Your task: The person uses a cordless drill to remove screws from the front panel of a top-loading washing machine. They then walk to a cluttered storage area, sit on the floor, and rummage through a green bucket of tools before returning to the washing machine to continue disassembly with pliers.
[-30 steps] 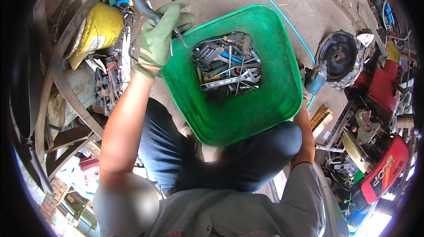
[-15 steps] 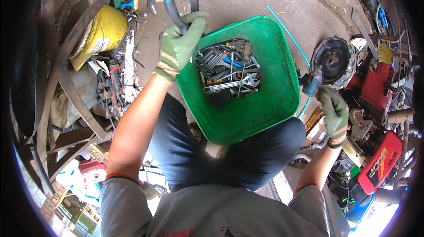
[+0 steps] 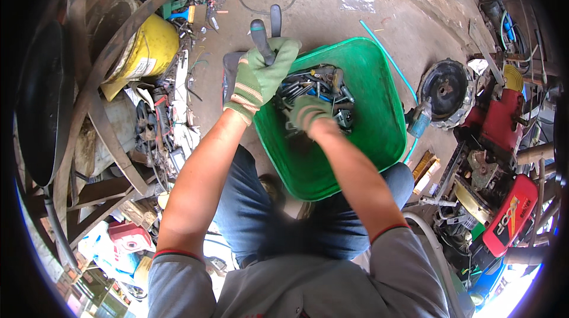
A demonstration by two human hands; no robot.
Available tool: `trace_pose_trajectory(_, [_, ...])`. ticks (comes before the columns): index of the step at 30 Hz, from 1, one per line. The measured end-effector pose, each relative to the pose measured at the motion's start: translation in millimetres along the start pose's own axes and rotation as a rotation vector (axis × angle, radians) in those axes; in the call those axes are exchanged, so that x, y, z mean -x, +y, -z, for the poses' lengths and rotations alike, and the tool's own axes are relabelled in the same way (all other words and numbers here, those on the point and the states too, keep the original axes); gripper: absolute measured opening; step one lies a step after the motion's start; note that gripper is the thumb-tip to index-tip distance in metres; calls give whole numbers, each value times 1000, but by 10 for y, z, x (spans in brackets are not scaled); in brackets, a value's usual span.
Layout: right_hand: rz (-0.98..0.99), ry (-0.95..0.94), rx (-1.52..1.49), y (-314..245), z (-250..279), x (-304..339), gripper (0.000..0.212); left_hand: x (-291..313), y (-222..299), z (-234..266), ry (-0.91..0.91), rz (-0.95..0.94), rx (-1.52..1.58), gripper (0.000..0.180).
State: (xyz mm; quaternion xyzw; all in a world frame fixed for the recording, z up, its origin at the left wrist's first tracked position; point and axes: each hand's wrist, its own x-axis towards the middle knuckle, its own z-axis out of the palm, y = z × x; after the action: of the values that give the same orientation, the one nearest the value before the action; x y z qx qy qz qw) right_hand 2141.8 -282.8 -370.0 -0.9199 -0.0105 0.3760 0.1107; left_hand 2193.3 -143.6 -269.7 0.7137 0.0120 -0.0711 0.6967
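Both my hands wear green knit gloves. At the upper left edge of a green plastic bin, my left hand is closed round a pair of pliers. Their two dark grips stick up out of the fist, while the jaws are hidden. My right hand reaches down into the bin, onto a heap of hand tools with dark handles and metal parts. Its fingers are blurred and partly hidden among the tools, so I cannot see whether they grip anything.
The bin stands between my knees. Right of it are a blue-bodied power tool, a round black wheel-like part and red machine parts. A thin blue tube runs along the floor. Leftward are a yellow bucket and curved metal straps.
My right hand has swung left from beside the power tool into the bin, over the tools. My left hand, still holding the pliers, appears a little farther right and lower.
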Motion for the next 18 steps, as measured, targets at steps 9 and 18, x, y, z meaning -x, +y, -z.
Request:
trace_pose_trajectory(9, [231,315,-1256,1348,953,1306,28,30,48,-103,-21,13,-22,38])
trace_pose_trajectory(18, [281,520,-1462,336,1271,1228,21,46,-29,-36,-298,-111,-231,19])
